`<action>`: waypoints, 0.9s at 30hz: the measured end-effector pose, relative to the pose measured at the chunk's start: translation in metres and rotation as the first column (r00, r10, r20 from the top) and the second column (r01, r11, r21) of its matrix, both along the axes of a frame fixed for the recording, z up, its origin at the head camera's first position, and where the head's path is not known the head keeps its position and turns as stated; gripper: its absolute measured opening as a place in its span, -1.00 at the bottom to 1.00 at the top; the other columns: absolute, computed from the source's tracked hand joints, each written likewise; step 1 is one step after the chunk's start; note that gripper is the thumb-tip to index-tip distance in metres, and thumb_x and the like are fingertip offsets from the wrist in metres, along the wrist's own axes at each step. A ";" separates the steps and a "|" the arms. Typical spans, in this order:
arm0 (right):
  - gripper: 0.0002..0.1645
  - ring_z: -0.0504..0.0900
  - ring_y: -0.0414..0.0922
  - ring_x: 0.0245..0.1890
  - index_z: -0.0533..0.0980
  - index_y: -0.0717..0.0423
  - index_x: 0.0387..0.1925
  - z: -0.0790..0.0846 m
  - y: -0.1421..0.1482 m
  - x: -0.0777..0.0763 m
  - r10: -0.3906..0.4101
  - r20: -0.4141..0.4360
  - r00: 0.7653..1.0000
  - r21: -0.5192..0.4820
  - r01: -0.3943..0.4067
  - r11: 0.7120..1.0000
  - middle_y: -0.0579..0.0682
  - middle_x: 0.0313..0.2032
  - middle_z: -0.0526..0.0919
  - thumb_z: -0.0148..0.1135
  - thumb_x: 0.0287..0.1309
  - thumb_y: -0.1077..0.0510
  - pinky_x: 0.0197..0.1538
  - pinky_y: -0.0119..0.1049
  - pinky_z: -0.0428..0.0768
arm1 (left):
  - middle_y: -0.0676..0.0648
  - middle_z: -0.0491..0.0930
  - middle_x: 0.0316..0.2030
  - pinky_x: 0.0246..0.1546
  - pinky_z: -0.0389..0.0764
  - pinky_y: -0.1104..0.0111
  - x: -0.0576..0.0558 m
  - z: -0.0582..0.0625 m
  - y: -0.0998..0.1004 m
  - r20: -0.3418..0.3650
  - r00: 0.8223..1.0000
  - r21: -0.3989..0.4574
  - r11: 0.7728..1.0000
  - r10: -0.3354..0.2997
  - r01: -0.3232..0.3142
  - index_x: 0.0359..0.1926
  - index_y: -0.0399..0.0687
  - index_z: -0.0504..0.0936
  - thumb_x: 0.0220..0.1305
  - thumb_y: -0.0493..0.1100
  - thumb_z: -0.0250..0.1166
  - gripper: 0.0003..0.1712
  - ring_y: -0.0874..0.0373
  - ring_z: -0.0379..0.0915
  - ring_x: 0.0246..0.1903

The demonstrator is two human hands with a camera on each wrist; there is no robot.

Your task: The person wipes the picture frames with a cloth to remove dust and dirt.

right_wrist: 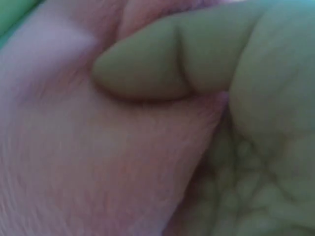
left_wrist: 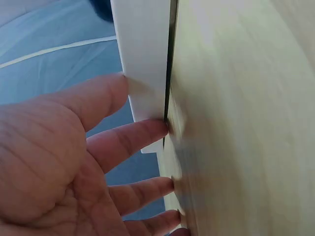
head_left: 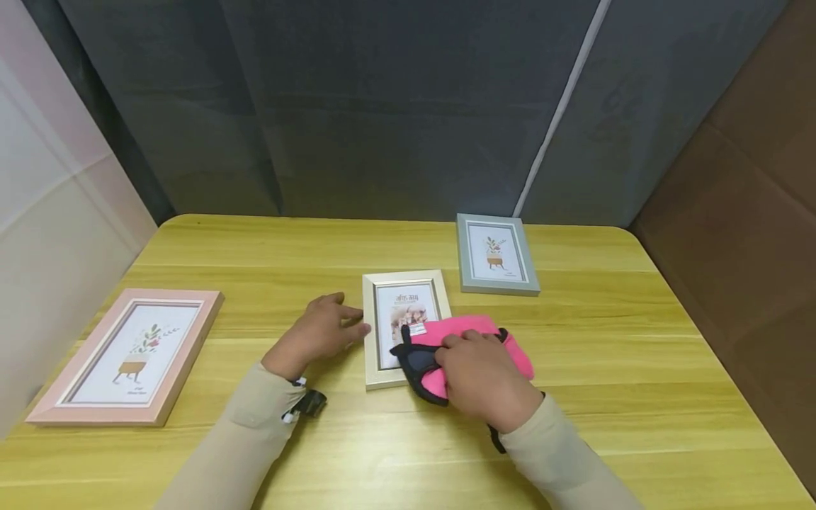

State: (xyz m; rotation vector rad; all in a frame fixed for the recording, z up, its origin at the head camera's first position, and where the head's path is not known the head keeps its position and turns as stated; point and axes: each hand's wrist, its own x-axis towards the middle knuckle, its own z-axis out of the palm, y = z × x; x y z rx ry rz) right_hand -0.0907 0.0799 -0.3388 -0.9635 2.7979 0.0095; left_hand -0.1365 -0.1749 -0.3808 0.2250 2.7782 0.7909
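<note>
Cream frame (head_left: 390,312), lower right corner invisible under pink cloth (head_left: 455,325).

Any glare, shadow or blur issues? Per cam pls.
Head: mostly sharp, pale glare on the near part of the wood-grain table; left wrist: soft shadow on the tabletop beside the fingers of the left hand, backdrop tinted blue; right wrist: blurriest, both the right hand and the pink cloth look soft and the cloth washed out.
</note>
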 end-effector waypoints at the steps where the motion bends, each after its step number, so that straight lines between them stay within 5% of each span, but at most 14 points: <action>1: -0.76 0.55 0.04 -0.07 0.70 0.07 -0.16 0.000 0.001 -0.001 -0.013 -0.005 1.000 0.009 0.013 1.000 -0.03 -0.12 0.65 0.34 0.08 0.22 0.08 0.01 0.51 | -0.55 0.15 0.37 0.35 0.06 -0.23 0.000 0.000 0.000 0.000 1.000 0.002 1.000 0.000 0.000 0.18 -0.29 0.61 0.41 0.02 0.20 -0.48 -0.52 -0.02 0.36; 6: -0.69 0.56 0.06 -0.02 0.69 0.08 -0.08 -0.005 -0.006 0.001 0.114 -0.050 0.992 -0.021 -0.115 0.993 0.00 -0.03 0.66 0.29 0.09 0.24 0.16 -0.02 0.49 | -0.55 0.14 0.37 0.34 0.06 -0.24 0.000 0.000 0.001 0.010 1.000 -0.003 1.000 0.009 -0.009 0.17 -0.29 0.61 0.40 0.02 0.21 -0.48 -0.53 -0.03 0.36; 10: -0.51 0.50 0.07 0.21 0.58 0.05 0.18 -0.013 -0.020 0.009 0.276 -0.075 0.958 -0.042 -0.280 0.959 0.01 0.21 0.57 0.22 0.18 0.22 0.32 -0.09 0.38 | -0.56 0.21 0.34 0.32 0.11 -0.24 0.000 0.000 0.002 -0.012 1.000 -0.040 0.999 -0.012 0.011 0.15 -0.27 0.64 0.41 0.00 0.22 -0.52 -0.52 0.03 0.34; 13: -0.45 0.43 0.07 0.28 0.51 0.00 0.28 -0.018 -0.027 0.015 0.317 -0.069 0.946 -0.043 -0.321 0.946 -0.01 0.30 0.49 0.23 0.23 0.17 0.36 -0.09 0.33 | -0.55 0.31 0.28 0.32 0.13 -0.23 -0.001 -0.001 0.003 -0.044 0.998 -0.069 0.997 -0.033 0.030 0.12 -0.27 0.66 0.41 -0.02 0.23 -0.55 -0.50 0.09 0.33; 18: -0.46 0.44 0.02 0.28 0.55 -0.01 0.24 -0.015 -0.024 0.012 0.253 -0.025 0.967 -0.065 -0.254 0.965 -0.03 0.27 0.51 0.19 0.20 0.22 0.36 -0.13 0.33 | -0.49 0.42 0.22 0.32 0.12 -0.23 -0.002 -0.001 0.002 -0.061 0.997 -0.068 0.997 -0.052 0.048 0.12 -0.28 0.65 0.41 -0.03 0.22 -0.55 -0.48 0.11 0.33; 27: -0.65 0.56 0.01 -0.03 0.69 0.08 -0.07 -0.003 0.002 -0.006 0.083 0.002 0.997 -0.034 -0.083 0.996 -0.03 -0.05 0.67 0.23 0.08 0.28 0.08 -0.11 0.54 | -0.56 0.17 0.35 0.33 0.07 -0.26 -0.001 -0.001 0.001 -0.015 1.000 -0.008 1.000 -0.006 0.006 0.15 -0.30 0.62 0.40 0.01 0.21 -0.49 -0.55 0.01 0.34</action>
